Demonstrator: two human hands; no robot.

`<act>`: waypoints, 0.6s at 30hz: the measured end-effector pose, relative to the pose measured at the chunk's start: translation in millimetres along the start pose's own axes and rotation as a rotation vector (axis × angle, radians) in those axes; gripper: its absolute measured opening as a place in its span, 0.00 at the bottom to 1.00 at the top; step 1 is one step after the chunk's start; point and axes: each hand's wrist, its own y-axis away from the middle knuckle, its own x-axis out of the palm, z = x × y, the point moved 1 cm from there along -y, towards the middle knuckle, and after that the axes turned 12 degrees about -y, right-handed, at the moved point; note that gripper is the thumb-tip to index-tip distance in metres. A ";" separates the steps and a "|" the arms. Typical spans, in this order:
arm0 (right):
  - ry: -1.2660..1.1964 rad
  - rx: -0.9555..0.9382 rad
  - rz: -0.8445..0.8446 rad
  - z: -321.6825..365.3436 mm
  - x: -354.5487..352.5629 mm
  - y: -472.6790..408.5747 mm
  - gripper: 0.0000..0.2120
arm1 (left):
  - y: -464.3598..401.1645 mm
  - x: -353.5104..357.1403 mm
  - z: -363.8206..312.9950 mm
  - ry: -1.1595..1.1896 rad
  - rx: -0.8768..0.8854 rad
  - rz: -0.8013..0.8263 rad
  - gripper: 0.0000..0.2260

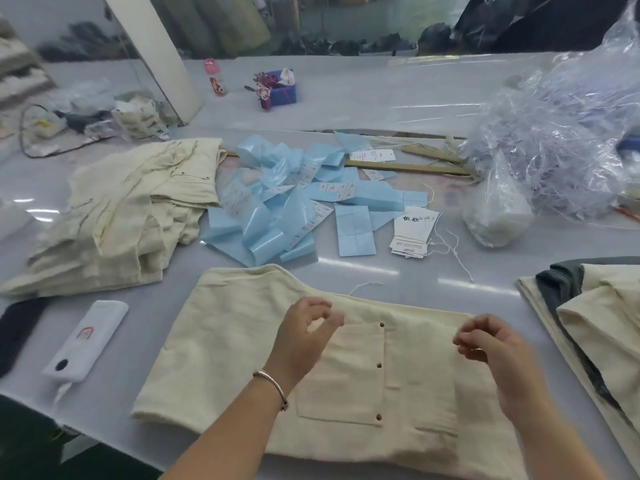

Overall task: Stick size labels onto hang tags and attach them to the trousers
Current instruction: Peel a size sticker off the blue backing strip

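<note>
A folded pair of cream trousers (pixel 225 341) lies flat in front of me, with a snap-buttoned pocket facing up. My left hand (pixel 308 327) hovers over its upper edge, fingers loosely curled with nothing visible in them. Over the trousers' right side my right hand (pixel 485 341) hovers in the same way, apparently holding nothing. A small stack of white hang tags (pixel 412 233) with loose white strings (pixel 450 247) lies beyond the trousers. Blue label backing sheets (pixel 277 209), some carrying white size labels, are scattered in the table's middle.
A heap of cream trousers (pixel 121 209) sits at left, and another stack (pixel 595 306) with a grey garment at right. A white device (pixel 86 337) lies near the front left edge. Crumpled clear plastic bags (pixel 561 133) fill the back right, behind a wooden ruler (pixel 408 167).
</note>
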 end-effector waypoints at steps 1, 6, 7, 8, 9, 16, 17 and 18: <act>-0.005 -0.006 0.021 1.6 14.3 -3.4 0.09 | -9.9 -17.5 15.1 -0.019 -0.053 -0.046 0.11; 0.052 -0.005 0.175 -10.2 117.0 -18.7 0.07 | -46.7 -99.0 86.5 -0.030 -0.257 -0.105 0.08; 0.085 -0.003 0.210 -14.2 141.8 -21.7 0.06 | -53.5 -112.4 97.7 -0.006 -0.278 -0.109 0.08; 0.118 -0.002 0.236 -18.1 167.2 -26.1 0.06 | -60.9 -125.3 108.1 0.016 -0.296 -0.119 0.08; 0.152 -0.007 0.249 -21.5 192.3 -31.9 0.06 | -67.7 -137.1 117.1 0.032 -0.307 -0.134 0.08; 0.577 -0.276 0.212 -35.8 377.0 -134.0 0.14 | -115.5 -198.0 161.7 0.193 -0.299 -0.047 0.06; 0.641 -0.307 0.196 -35.1 398.2 -151.8 0.19 | -121.9 -205.6 164.1 0.203 -0.283 -0.010 0.06; 0.702 -0.325 0.179 -33.6 416.2 -168.0 0.24 | -128.3 -213.2 165.6 0.206 -0.266 0.023 0.05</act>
